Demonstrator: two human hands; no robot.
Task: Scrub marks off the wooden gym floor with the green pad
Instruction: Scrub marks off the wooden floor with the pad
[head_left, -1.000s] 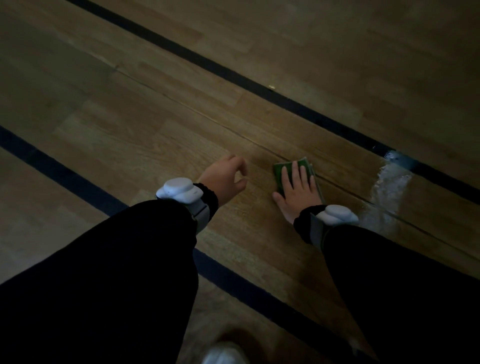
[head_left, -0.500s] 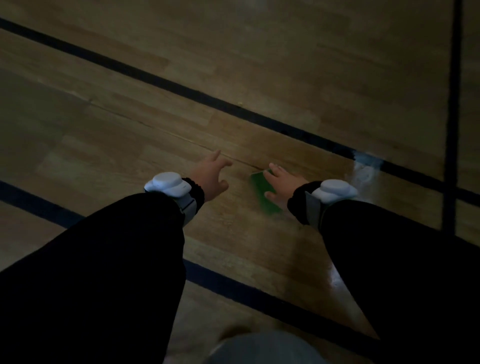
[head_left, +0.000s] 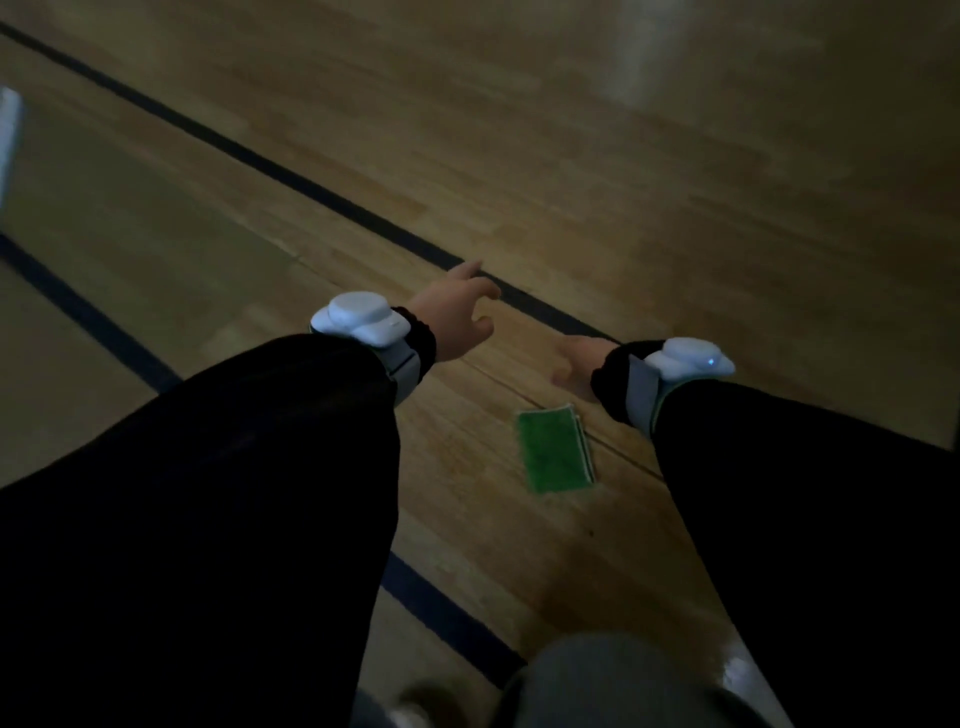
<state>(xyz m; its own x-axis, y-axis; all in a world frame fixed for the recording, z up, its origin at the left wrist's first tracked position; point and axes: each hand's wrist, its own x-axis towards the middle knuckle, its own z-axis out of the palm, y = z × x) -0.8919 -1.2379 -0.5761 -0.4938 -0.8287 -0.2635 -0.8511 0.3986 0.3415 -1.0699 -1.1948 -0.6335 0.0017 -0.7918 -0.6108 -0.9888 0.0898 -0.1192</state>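
The green pad (head_left: 556, 451) lies flat on the wooden gym floor (head_left: 597, 171), free of both hands. My right hand (head_left: 574, 364) is just beyond the pad's far right corner, apart from it, blurred, with fingers that look spread and empty. My left hand (head_left: 457, 312) reaches forward over the floor to the pad's upper left, fingers extended near a dark court line, holding nothing. Both arms wear black sleeves and white wrist devices.
A dark court line (head_left: 322, 200) runs diagonally across the floor past both hands. A second dark line (head_left: 83, 312) runs parallel nearer to me. A grey knee (head_left: 613, 686) shows at the bottom edge. A pale object (head_left: 8, 140) sits at the far left edge.
My right hand has come off the green pad, which now lies alone nearer to me. Both hands have reached farther forward, and the view has shifted.
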